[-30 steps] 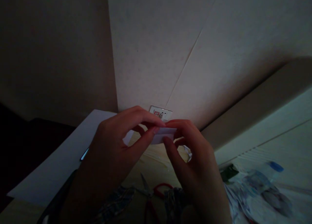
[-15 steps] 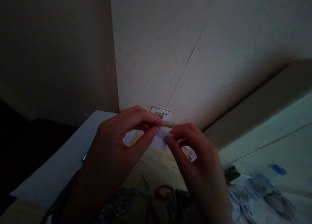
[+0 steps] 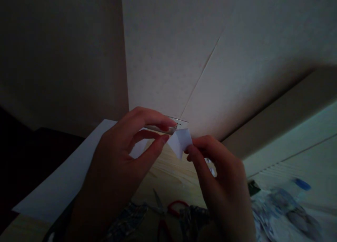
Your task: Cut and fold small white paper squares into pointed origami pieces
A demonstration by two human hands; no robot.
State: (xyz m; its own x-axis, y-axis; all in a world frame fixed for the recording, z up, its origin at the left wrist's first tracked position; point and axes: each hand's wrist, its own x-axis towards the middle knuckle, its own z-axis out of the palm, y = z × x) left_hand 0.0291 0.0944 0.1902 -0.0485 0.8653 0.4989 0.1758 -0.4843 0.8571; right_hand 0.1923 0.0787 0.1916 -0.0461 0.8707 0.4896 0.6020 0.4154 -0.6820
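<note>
A small folded piece of white paper point(image 3: 181, 141) is pinched between the thumb and fingers of my right hand point(image 3: 219, 170). It stands partly unfolded, with a crease between two angled faces. My left hand point(image 3: 123, 150) is just to its left, thumb and index finger spread apart. The left thumb tip is close to the paper's left corner; whether it touches I cannot tell. Below both hands, scissors point(image 3: 162, 211) with red handles lie on the light wooden table point(image 3: 171, 175), their blades apart.
A large white paper sheet point(image 3: 58, 182) lies at the left, partly behind my left arm. A wall socket point(image 3: 182, 123) is just beyond the hands. To the right are clear plastic with a blue cap point(image 3: 302, 184) and a dark green item point(image 3: 253, 188). The scene is dim.
Both hands pinched the folded paper earlier. My left fingers have since parted and let go, while the right hand has turned the paper and moved slightly right; its folds now spread more.
</note>
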